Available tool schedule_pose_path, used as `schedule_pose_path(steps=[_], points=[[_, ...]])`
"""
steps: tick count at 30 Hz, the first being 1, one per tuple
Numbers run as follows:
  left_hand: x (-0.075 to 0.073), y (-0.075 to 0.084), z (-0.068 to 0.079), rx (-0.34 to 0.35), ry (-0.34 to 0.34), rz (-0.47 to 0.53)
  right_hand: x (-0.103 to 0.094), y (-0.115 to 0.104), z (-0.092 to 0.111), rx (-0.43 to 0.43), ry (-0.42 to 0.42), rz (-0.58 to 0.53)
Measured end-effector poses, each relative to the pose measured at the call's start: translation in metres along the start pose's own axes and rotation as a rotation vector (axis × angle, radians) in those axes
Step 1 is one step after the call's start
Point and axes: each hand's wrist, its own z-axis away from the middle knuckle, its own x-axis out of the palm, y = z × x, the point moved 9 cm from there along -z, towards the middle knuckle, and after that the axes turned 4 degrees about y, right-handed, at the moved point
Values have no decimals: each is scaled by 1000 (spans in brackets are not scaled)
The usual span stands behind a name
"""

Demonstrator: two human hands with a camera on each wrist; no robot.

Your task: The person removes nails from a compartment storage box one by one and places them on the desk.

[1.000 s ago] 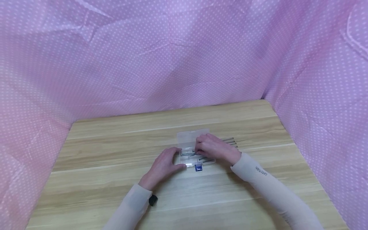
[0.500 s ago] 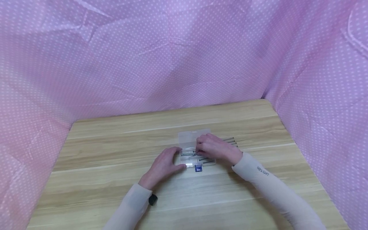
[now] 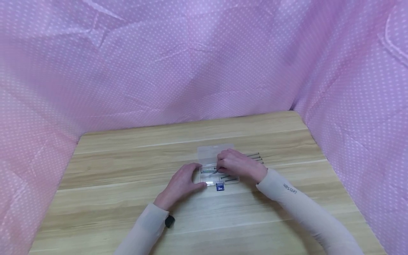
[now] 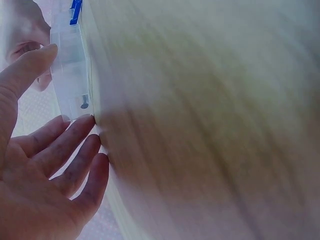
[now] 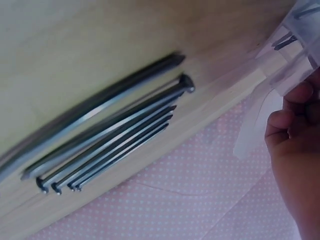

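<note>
A clear plastic box (image 3: 209, 179) lies on the table, its lid (image 3: 208, 154) folded back at the far side and a blue latch (image 3: 220, 186) at its front. My left hand (image 3: 179, 185) holds the box's left end, thumb at the front wall and fingers at the end wall. Over the middle of the box, the curled fingers of my right hand (image 3: 237, 163) pinch a nail, mostly hidden by the hand. Metal nails (image 3: 228, 178) lie in the right part, and another nail (image 3: 207, 172) shows in the left. The left wrist view shows a nail head (image 4: 84, 102) through the box wall.
Several long nails (image 5: 110, 130) lie side by side on the wooden table (image 3: 127, 170), right of the box and partly behind my right hand. A black piece (image 3: 169, 221) sits by my left cuff. Pink dotted cloth (image 3: 153, 71) hangs around the table.
Almost nothing moves. My right hand shifts very slightly over the box, while my left hand keeps its hold on the left end.
</note>
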Motion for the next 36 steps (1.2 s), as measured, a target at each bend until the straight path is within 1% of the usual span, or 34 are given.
schedule_pose_path(steps=[7, 13, 19, 24, 29, 36], points=[[-1, 1, 0, 15, 21, -7, -4, 0, 2, 8, 26, -5], [-2, 2, 0, 25, 37, -36, -6, -2, 2, 9, 19, 5], [-1, 1, -1, 17, 25, -42, -6, -1, 4, 31, 18, -1], [-1, 1, -1, 18, 20, -43, -9, -2, 6, 31, 21, -26], [-1, 1, 0, 17, 13, -45, -9, 2, 10, 52, 10, -61], [-2, 2, 1, 15, 18, -36, -12, 5, 13, 64, 39, -83]])
